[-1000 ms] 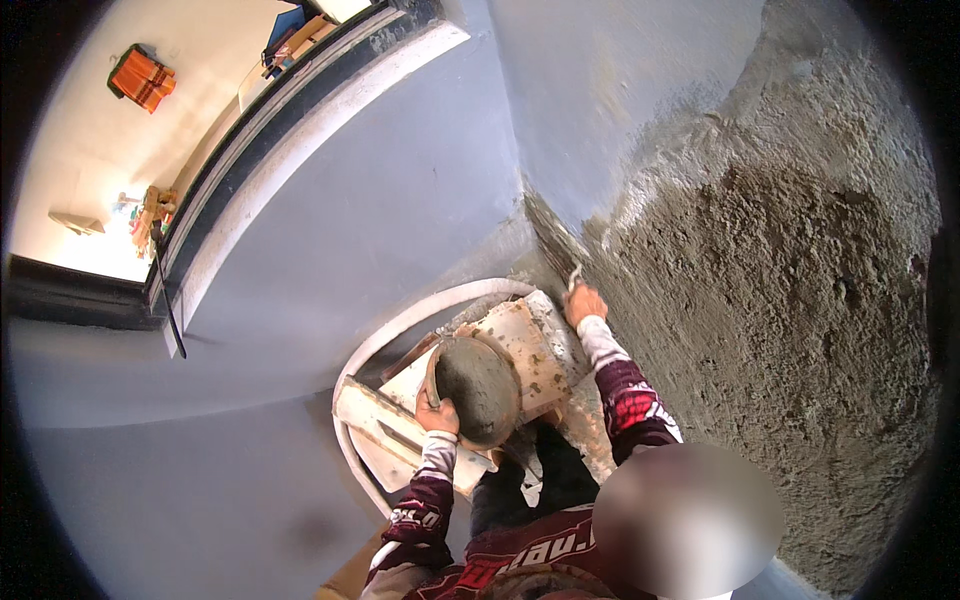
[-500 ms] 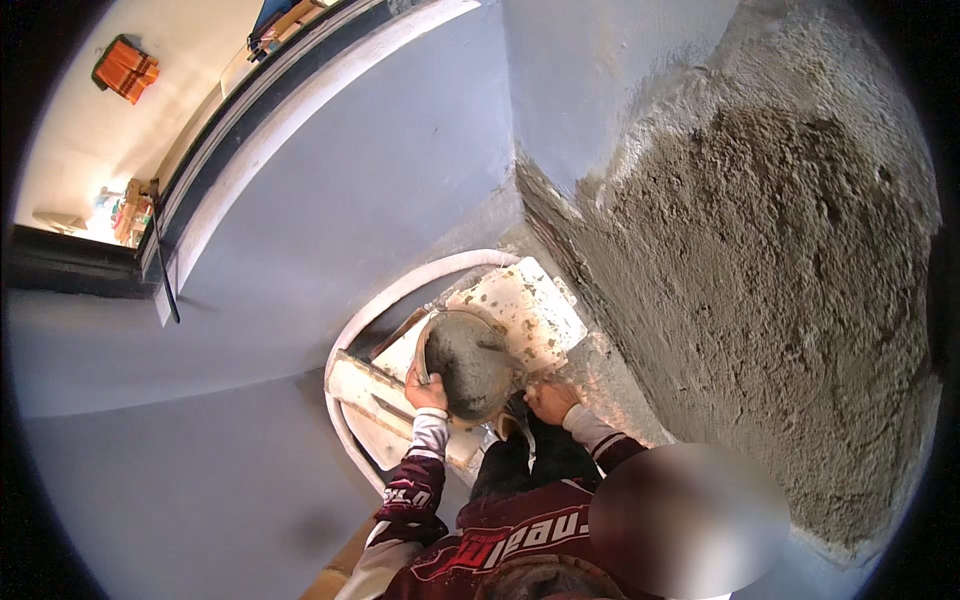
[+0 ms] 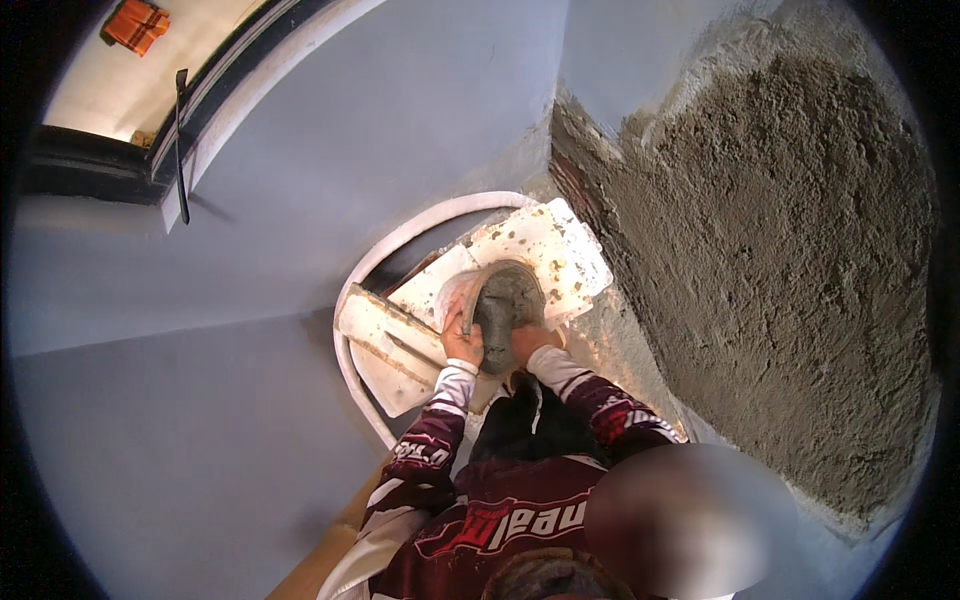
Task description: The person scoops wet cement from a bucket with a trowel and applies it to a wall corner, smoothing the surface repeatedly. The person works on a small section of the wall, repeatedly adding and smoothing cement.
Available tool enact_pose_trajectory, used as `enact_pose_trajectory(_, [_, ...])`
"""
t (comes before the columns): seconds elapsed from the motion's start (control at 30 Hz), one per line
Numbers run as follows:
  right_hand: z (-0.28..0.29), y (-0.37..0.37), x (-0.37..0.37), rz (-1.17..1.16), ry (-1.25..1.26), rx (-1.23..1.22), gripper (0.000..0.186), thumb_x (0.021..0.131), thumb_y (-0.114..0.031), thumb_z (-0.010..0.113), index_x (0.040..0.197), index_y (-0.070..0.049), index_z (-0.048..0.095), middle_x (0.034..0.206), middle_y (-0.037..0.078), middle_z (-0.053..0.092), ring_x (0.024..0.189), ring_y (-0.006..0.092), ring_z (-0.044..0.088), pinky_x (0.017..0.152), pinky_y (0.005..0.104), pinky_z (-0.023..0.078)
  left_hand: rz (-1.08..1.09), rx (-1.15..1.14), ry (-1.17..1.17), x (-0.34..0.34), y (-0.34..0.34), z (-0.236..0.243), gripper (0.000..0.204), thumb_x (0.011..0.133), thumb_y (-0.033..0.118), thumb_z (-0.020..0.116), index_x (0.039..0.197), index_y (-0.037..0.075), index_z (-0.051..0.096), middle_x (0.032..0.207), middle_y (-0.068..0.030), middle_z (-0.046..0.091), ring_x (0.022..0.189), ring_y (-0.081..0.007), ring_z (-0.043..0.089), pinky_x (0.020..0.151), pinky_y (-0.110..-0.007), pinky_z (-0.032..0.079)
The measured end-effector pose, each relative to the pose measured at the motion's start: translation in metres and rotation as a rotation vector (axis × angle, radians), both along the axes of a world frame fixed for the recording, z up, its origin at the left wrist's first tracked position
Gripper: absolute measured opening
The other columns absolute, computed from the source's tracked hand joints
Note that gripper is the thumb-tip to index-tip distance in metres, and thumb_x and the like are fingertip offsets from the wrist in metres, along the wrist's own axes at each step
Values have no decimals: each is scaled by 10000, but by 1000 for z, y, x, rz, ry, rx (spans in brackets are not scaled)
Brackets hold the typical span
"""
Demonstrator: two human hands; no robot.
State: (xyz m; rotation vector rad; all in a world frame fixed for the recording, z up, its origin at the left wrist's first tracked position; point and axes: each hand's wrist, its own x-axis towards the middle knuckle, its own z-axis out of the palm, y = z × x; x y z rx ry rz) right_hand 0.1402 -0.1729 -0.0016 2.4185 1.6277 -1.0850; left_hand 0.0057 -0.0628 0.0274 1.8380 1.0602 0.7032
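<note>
A round bucket (image 3: pixel 455 298) of wet grey mortar (image 3: pixel 508 306) stands tilted in front of me, its mouth toward the right. My left hand (image 3: pixel 463 342) is closed on the rim at its near left side, fingers on the outer wall. At the near right side of the mouth, my right hand (image 3: pixel 533 343) touches the rim or the mortar just inside. Its fingers are hidden, so whether it holds anything does not show. Under the bucket lie pale, mortar-spattered boards (image 3: pixel 560 250).
Rough fresh mortar (image 3: pixel 780 250) covers the wall on the right. A curved white rim (image 3: pixel 400 232) runs around the boards, and a wooden strip (image 3: pixel 390 318) lies on their left. Above left, a dark bar (image 3: pixel 181 150) leans at a window ledge (image 3: pixel 215 135).
The bucket has tipped, its mouth now turned more to the right. My right hand has moved from beside the bucket to its near right rim. The view has shifted.
</note>
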Motion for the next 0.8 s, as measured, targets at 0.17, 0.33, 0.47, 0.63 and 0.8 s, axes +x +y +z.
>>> enact_pose_trajectory(0.17, [38, -27, -22, -23, 160, 70, 285, 848, -259, 584, 921, 0, 677, 887, 229, 699, 863, 384, 688, 762, 481, 549, -30, 63, -3, -41, 15, -14, 398, 729, -24, 566, 1115, -72, 652, 1299, -226, 594, 1261, -339, 533, 1084, -386, 371])
enact_pose_trajectory(0.33, [51, -55, 5, -147, 133, 56, 280, 849, -283, 597, 918, -26, 683, 870, 215, 699, 841, 384, 682, 753, 496, 539, -55, 28, -7, -33, 22, -17, 353, 757, 43, 563, 1071, -87, 658, 1315, -260, 568, 1225, -360, 553, 1054, -396, 398])
enact_pose_trajectory(0.47, [46, -42, 10, -260, 146, -22, 266, 849, -273, 590, 908, -46, 715, 934, 191, 707, 866, 377, 685, 750, 489, 542, -79, 34, 26, -23, 11, -1, 369, 727, 22, 555, 1066, -78, 660, 1309, -255, 573, 1260, -392, 522, 1079, -408, 373])
enact_pose_trajectory(0.63, [-18, -35, -28, 346, 222, 147, 273, 875, -238, 528, 1010, -60, 686, 1042, 171, 686, 1067, 334, 620, 873, 461, 506, -152, 123, 5, -3, -12, 5, 345, 727, 1, 537, 1042, -61, 665, 1290, -254, 585, 1259, -400, 523, 1084, -390, 368])
enact_pose_trajectory(0.8, [21, -48, -64, -208, 409, 188, 237, 837, -183, 555, 978, -46, 687, 949, 172, 678, 1005, 370, 632, 833, 461, 530, -306, 165, 56, -33, 22, -8, 410, 770, 88, 564, 1146, -55, 645, 1288, -252, 589, 1244, -396, 536, 1077, -404, 378])
